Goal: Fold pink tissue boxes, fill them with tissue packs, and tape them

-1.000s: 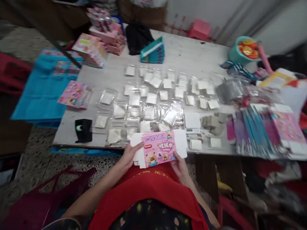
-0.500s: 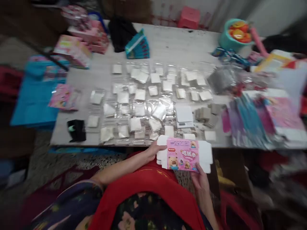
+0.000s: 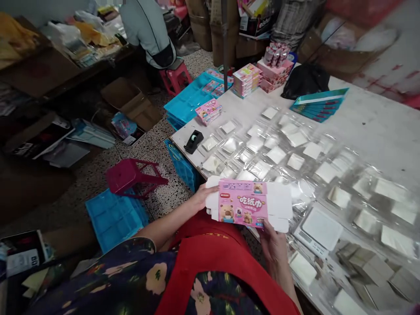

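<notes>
A flattened pink carton (image 3: 243,203) with bear pictures and white end flaps is held level in front of my red apron (image 3: 210,258). My left hand (image 3: 204,197) grips its left white flap, the fingers partly hidden under it. At the lower right edge, my right hand (image 3: 274,243) pinches the card with the thumb on top. Just beyond the carton, many clear plastic packets (image 3: 275,154) with white folded squares cover the table. A white digital scale (image 3: 320,227) lies to the right of my right hand, beside a pile of grey-brown blocks (image 3: 377,264).
A black tape dispenser (image 3: 193,141) and a small pink box stack (image 3: 209,111) sit at the table's left corner. Blue trays (image 3: 113,216) and a magenta stool (image 3: 133,175) stand on the floor. Another person (image 3: 146,28) sits farther back.
The view has swung to the left, bringing the floor, stools and the other person into sight. Both hands still hold the carton in much the same pose.
</notes>
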Demonstrator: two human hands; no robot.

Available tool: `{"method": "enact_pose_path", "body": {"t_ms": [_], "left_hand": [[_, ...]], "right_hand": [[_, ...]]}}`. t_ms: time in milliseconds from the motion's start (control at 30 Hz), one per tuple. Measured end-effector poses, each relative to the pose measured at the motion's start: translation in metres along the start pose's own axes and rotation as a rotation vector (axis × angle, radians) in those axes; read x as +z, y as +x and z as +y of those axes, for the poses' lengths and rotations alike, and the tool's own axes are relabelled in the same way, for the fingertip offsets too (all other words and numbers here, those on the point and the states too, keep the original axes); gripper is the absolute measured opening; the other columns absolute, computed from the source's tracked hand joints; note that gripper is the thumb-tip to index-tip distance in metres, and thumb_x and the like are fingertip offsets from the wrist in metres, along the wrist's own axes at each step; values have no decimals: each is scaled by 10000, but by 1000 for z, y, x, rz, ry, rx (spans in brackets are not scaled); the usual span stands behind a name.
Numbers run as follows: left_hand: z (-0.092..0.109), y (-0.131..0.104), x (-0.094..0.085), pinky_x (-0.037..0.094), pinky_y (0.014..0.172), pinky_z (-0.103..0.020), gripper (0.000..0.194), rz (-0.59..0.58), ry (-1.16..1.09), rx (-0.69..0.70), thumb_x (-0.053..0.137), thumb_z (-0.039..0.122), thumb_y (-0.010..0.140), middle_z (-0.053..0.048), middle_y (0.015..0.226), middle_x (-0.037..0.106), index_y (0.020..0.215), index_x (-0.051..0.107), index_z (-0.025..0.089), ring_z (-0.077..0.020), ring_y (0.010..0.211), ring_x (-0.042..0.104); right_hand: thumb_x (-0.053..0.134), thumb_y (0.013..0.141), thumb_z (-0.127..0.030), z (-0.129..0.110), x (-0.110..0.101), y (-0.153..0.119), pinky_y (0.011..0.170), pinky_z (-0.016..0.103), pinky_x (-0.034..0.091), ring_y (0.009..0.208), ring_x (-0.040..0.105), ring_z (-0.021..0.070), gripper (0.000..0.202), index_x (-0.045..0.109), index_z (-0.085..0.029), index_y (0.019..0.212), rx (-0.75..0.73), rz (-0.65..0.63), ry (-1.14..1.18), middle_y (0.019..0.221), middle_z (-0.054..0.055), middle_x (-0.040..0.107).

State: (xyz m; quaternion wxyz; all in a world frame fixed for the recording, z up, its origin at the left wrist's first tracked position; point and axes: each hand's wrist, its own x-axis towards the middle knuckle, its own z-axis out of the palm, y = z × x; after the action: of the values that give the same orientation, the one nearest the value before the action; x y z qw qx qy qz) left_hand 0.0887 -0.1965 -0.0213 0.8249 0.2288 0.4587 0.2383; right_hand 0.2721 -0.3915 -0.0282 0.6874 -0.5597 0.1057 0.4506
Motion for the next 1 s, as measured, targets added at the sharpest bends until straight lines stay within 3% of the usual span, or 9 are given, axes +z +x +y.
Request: {"method": "enact_pose_path", "body": {"t_ms": [133,300,400,533,633,733,867,1000], "left_hand": [[41,3,-57,576,777,-380,507,137,-37,26,878,214,532,-133,954,751,990,698,90,-255,801,717],[108,25,-114,582,747,-367,525,207,21,54,881,194,495,-132,917,756,975,700,87,-266,776,723],[146,44,-141,584,722,-358,522,197,112,-1,882,199,484,-133,896,757,959,700,82,-271,768,723],[184,73,-163,582,735,-349,526,62,284,-104,881,216,491,-116,912,758,972,698,107,-256,772,722],[198,94,-163,578,734,-357,545,-29,430,-194,875,255,506,-106,924,755,1001,688,128,-252,773,716],[197,113,-151,569,739,-363,592,-80,540,-232,877,296,486,-96,922,749,1016,668,134,-250,789,706],[190,144,-126,545,706,-326,643,-44,739,-57,864,324,437,-39,862,715,1001,616,142,-220,782,674],[196,183,-102,515,703,-279,569,-66,975,103,794,284,523,-32,890,672,1032,585,138,-187,798,634]], "right_hand": [[856,569,-197,30,64,18,657,289,600,777,705,176,517,676,-225,1053,125,-96,-33,948,10,756],[850,570,-187,70,134,32,690,286,603,757,702,165,441,687,-220,978,203,-118,28,878,-7,760],[840,598,-242,87,159,35,749,329,602,805,707,185,422,679,-230,987,267,-147,71,919,-1,761],[826,589,-441,99,167,30,768,394,592,781,707,218,396,694,-216,888,309,-220,55,911,26,763],[869,524,-346,107,167,26,780,403,575,780,707,233,454,704,-181,913,286,-234,-20,903,62,763],[892,472,-266,118,170,31,809,424,555,857,705,267,550,702,-160,978,209,-153,-146,969,97,755],[885,460,-281,130,174,49,810,424,549,881,691,275,552,692,-152,961,101,36,-180,951,92,757],[867,485,-296,134,183,65,707,374,563,824,676,250,629,642,-166,1058,41,132,-144,912,62,754]]}}
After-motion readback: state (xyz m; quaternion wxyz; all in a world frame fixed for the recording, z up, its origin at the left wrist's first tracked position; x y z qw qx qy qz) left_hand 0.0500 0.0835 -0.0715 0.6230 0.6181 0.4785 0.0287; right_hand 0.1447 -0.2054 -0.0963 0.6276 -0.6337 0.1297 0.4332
